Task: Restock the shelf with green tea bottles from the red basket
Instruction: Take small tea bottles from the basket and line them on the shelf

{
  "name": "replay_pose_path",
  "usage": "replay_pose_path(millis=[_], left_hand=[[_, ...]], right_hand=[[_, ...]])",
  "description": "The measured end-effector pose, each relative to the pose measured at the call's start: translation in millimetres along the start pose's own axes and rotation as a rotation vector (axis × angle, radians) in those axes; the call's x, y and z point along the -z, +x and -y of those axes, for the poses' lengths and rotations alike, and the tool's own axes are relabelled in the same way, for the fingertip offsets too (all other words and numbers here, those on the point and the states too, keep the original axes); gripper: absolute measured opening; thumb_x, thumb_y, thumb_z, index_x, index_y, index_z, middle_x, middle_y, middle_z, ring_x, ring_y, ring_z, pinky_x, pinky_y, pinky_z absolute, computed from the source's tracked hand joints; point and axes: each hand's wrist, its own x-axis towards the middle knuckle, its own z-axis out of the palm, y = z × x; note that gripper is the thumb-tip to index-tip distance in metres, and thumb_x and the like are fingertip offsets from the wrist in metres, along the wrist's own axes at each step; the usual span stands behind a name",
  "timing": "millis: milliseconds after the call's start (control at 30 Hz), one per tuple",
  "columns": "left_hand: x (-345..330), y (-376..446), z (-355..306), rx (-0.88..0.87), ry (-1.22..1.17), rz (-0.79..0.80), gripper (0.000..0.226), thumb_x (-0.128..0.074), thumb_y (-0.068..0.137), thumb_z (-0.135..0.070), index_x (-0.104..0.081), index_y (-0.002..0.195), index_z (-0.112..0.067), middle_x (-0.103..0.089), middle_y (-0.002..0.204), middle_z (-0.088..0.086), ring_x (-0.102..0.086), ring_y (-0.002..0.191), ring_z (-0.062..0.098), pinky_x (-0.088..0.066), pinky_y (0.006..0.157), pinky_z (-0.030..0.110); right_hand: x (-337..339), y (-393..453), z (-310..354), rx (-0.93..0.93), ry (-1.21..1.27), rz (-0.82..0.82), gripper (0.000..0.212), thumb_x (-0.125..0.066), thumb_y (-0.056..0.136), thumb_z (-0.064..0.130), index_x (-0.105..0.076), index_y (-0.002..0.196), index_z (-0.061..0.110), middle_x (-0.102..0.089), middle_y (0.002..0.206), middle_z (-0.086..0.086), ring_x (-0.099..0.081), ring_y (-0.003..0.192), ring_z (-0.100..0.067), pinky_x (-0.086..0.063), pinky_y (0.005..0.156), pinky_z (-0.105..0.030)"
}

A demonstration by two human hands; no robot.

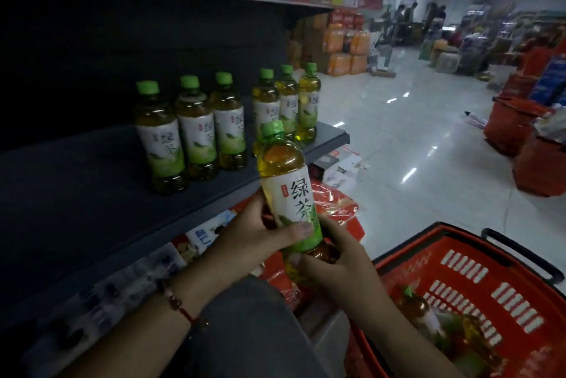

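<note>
Beside the dark shelf (92, 193), left hand (245, 243) and right hand (340, 267), each grip curled round one upright green tea bottle (288, 187)

Orange drink packs (343, 49) stacked beyond; people (407, 13), perhaps shoppers, blurred.

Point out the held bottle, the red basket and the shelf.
held bottle (292, 193): head view, on its white label.
red basket (459, 267): head view, on its slotted inner wall.
shelf (92, 193): head view, on the bare dark board left of the standing bottles.
</note>
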Motion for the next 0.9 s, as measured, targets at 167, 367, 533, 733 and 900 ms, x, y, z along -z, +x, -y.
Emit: replay_pose_path(millis=[167,367,533,733,900], left_hand=[[57.6,-27.2,-1.3,0.018,-0.006,-0.264,0.059,-0.09,0.062,-0.037,-0.059,0.112,-0.039,-0.073,0.104,-0.016,-0.069,0.101,0.008,-0.058,0.088,0.038],[119.3,-47.1,9.2,-0.063,-0.096,-0.563,0.053,-0.086,0.069,-0.01,-0.06,0.11,-0.032,-0.074,0.105,-0.005,-0.071,0.098,0.013,-0.059,0.077,0.032],[159.6,-44.1,19.2,-0.143,-0.061,-0.684,0.068,-0.084,0.071,-0.005,-0.052,0.123,-0.036,-0.072,0.112,-0.007,-0.069,0.103,0.01,-0.058,0.081,0.034],[185.4,-23.8,37.8,-0.124,0.066,-0.792,0.089,-0.087,0.07,-0.012,-0.031,0.125,-0.055,-0.062,0.106,-0.025,-0.062,0.103,-0.004,-0.057,0.089,0.037],[195.7,-6.9,51.4,-0.119,0.187,-0.813,0.09,-0.087,0.072,-0.021,-0.032,0.134,-0.056,-0.062,0.129,-0.012,-0.061,0.113,0.003,-0.055,0.093,0.041]], right_hand=[[-59.8,35.1,11.7,0.099,-0.037,0.13,0.054,-0.075,0.081,0.001,-0.062,0.12,0.036,-0.071,0.111,0.011,-0.069,0.102,-0.014,-0.059,0.086,-0.039],[-137.3,82.7,13.0,0.215,-0.159,0.207,0.06,-0.078,0.078,0.024,-0.057,0.131,0.042,-0.066,0.117,0.0,-0.063,0.109,-0.02,-0.056,0.085,-0.049],[-182.6,114.5,6.8,0.249,-0.167,0.234,0.06,-0.077,0.08,0.02,-0.056,0.134,0.037,-0.067,0.12,0.011,-0.062,0.11,-0.004,-0.055,0.093,-0.033],[-217.1,141.4,-4.5,0.211,-0.181,0.178,0.052,-0.076,0.082,0.015,-0.057,0.128,0.027,-0.067,0.115,0.015,-0.061,0.103,0.007,-0.052,0.089,-0.02],[-234.6,157.1,-14.3,0.227,-0.201,0.106,0.049,-0.072,0.084,0.015,-0.055,0.124,0.038,-0.064,0.116,0.022,-0.058,0.107,0.01,-0.046,0.089,-0.011]])
